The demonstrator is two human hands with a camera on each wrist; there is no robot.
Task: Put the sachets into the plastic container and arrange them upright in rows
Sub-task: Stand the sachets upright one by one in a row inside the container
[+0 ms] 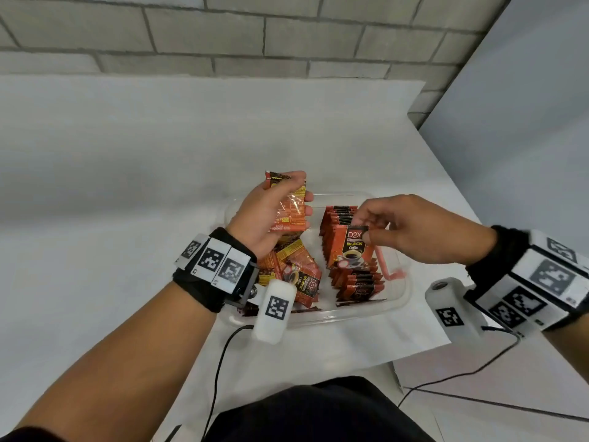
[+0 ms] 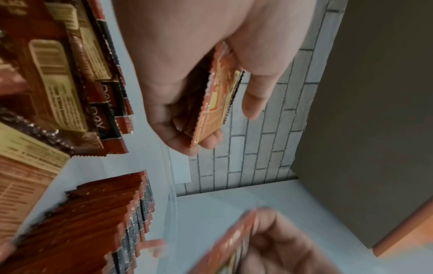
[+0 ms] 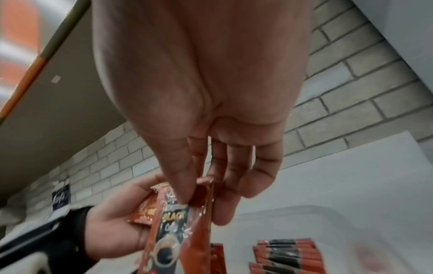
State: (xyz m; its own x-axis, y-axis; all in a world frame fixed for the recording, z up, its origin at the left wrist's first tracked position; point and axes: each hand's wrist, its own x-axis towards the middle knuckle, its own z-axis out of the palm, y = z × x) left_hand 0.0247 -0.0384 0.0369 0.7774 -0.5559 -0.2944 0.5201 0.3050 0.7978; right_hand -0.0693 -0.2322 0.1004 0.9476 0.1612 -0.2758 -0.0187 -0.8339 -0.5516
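Observation:
A clear plastic container (image 1: 402, 283) sits on the white table in the head view. Inside it, red and black coffee sachets stand upright in a row (image 1: 339, 220) on the right side, and loose sachets (image 1: 298, 272) lie flat on the left. My left hand (image 1: 280, 208) hovers over the container's far left and grips a small stack of sachets (image 1: 291, 207), also seen edge-on as the held stack (image 2: 216, 103). My right hand (image 1: 376, 229) pinches one sachet (image 1: 350, 247) by its top corner, upright against the row; the same pinched sachet (image 3: 180, 228) hangs from thumb and fingers.
The white table (image 1: 127, 186) runs left and back to a grey brick wall (image 1: 223, 33). The table's right edge (image 1: 459, 193) falls close beside the container. Black cables (image 1: 220, 362) trail from both wrist cameras across the near edge.

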